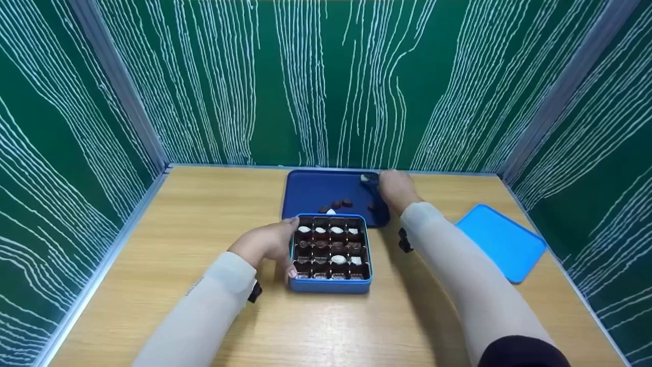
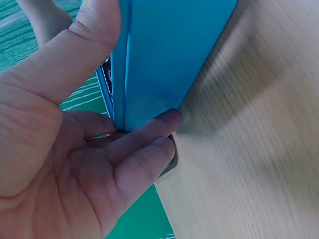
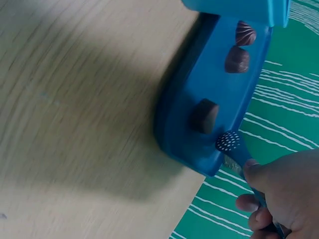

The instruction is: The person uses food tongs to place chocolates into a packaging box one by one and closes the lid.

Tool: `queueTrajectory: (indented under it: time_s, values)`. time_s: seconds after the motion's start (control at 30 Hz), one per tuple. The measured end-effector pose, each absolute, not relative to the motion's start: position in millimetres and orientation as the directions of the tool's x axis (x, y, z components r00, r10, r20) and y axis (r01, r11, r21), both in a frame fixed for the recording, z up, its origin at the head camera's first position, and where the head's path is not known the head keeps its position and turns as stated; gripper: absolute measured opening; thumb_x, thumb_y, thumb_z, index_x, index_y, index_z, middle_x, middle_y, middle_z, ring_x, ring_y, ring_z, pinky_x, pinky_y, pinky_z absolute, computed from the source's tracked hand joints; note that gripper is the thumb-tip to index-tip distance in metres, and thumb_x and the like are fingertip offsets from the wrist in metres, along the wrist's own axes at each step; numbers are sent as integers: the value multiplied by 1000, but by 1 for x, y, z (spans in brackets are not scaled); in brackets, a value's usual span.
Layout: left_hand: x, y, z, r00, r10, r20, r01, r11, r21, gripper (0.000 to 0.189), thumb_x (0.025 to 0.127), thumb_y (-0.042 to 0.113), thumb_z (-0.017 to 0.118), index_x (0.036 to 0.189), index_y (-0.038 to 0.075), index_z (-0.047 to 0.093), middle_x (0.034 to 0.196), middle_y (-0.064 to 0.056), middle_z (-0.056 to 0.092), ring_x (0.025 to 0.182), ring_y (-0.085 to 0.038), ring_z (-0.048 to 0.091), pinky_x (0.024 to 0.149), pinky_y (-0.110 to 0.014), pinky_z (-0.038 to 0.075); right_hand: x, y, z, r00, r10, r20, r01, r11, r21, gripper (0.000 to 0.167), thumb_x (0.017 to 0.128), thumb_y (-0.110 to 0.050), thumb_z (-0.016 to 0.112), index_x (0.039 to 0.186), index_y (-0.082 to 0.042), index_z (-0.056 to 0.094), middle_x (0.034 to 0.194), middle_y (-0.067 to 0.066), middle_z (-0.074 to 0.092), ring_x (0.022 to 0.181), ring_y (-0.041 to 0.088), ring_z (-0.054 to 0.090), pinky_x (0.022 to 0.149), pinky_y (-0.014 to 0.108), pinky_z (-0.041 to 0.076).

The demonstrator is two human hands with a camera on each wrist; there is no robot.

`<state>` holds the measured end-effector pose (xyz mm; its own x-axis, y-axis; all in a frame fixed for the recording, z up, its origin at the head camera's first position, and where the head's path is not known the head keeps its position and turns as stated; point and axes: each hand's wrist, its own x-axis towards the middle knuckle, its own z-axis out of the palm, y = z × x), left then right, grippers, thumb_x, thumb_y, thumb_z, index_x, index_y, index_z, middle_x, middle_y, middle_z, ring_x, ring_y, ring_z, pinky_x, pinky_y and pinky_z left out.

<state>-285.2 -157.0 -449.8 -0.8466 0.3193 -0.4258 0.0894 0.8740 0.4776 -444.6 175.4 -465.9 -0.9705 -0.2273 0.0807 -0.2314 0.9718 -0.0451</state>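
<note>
In head view, clasps the part-filled chocolate box [image 1: 331, 287] on the counter [image 1: 204, 219] with the left grip [image 1: 265, 244], just before the navy tray [image 1: 321, 187]. In left wrist view, pinches the box's side, so could jolt white chocolates [image 1: 338, 259] loose by shoving. In right wrist view, holds a perforated utensil [image 3: 240, 153] in the right grip [image 3: 286, 189]; could flick 1 brown chocolate [image 3: 205, 117] overboard by pressing off-centre.

On the person's left sleeve [image 1: 204, 306] I see a small dark line that looks like lettering, too tiny to make out. I can read no word, number or brand anywhere.
</note>
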Motion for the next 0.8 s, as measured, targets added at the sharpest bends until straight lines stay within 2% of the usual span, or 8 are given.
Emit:
queueTrajectory:
  time_s: [0.1,0.2,0.27,0.4,0.5,0.6,0.67,0.8]
  values:
    - [-285,-155,-450,-846,323,-423,91,870,484,145,75,14,104,184,15,8,194,-8,4,177,-40,20,144,-57,26,-443,180,-466,-973,-219,76,-225,971,-83,24,112,-6,56,106,4,76,112,25,82,101,37,77,90,55,68]
    - [-283,-154,-450,-847,324,-422,84,864,496,145,75,10,103,184,14,7,194,-8,3,176,-41,22,144,-58,28,-437,185,-461,-979,-202,24,-203,958,-201,23,111,-13,63,106,4,77,112,24,81,98,37,74,91,54,66]
    - [-283,-153,-449,-847,325,-420,82,862,501,145,76,8,103,184,14,6,194,-8,2,176,-41,23,143,-58,30,-433,188,-455,-972,-231,-31,-214,937,-275,28,112,-18,67,113,5,82,117,22,82,100,33,74,93,50,66]
    - [-282,-153,-448,-846,323,-423,83,865,495,142,78,3,100,184,15,6,194,-8,3,173,-41,31,139,-56,39,-426,198,-441,-932,-283,-228,-160,883,-442,35,115,-26,66,121,3,85,91,8,77,76,18,62,69,33,56]
    - [-283,-155,-447,-849,314,-425,82,873,480,141,79,4,101,184,15,7,194,-10,4,173,-41,33,139,-56,40,-423,207,-432,-900,-272,-341,-73,864,-499,39,117,-30,63,110,2,84,73,-3,58,61,10,43,57,26,37]
    - [-283,-156,-446,-849,314,-425,91,879,468,144,78,12,104,184,13,6,193,-12,5,176,-41,23,144,-57,30,-422,214,-427,-894,-241,-377,-45,887,-459,40,117,-35,63,103,-2,81,74,-3,56,61,10,42,57,27,37]
    - [-284,-157,-447,-848,317,-425,95,879,467,146,77,16,105,184,12,6,193,-13,4,178,-40,14,146,-56,22,-421,217,-424,-896,-227,-381,-56,910,-411,41,117,-36,62,110,-1,81,86,4,67,71,16,56,67,34,52]
    - [-284,-157,-449,-844,318,-433,87,877,473,146,77,17,105,183,13,5,193,-13,2,178,-40,11,145,-56,21,-417,214,-414,-902,-236,-362,-137,950,-279,38,117,-29,59,117,4,79,100,11,72,87,23,62,79,38,55]
